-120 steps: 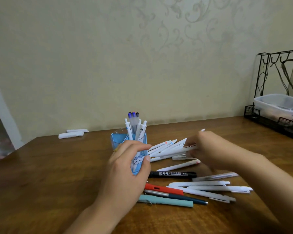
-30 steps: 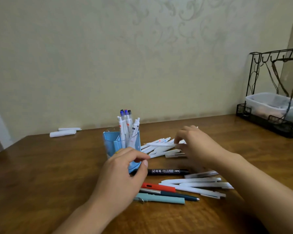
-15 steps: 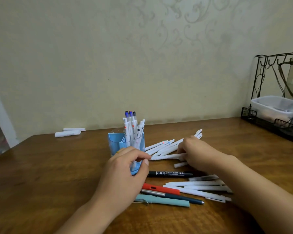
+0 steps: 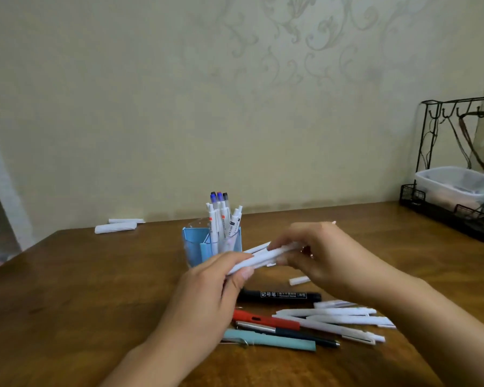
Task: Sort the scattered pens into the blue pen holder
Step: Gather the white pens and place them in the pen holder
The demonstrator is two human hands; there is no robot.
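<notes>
Pens of white plastic in a bundle [image 4: 263, 256] are gripped at both ends, lifted off the brown wooden table [image 4: 67, 289], by the left hand [image 4: 215, 289] and right hand [image 4: 316, 252], just in front of the blue pen holder [image 4: 196, 247], which stands upright with several pens inside. Other pens [image 4: 305, 322] lie scattered below.

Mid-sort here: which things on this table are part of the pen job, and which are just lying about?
Part of the job:
- blue pen holder
- bundle of white pens, held by left hand and right hand
- black marker
- red pen
- teal pen
- loose white pens

Lying about:
- black wire rack
- plastic tub
- white rolls
</notes>
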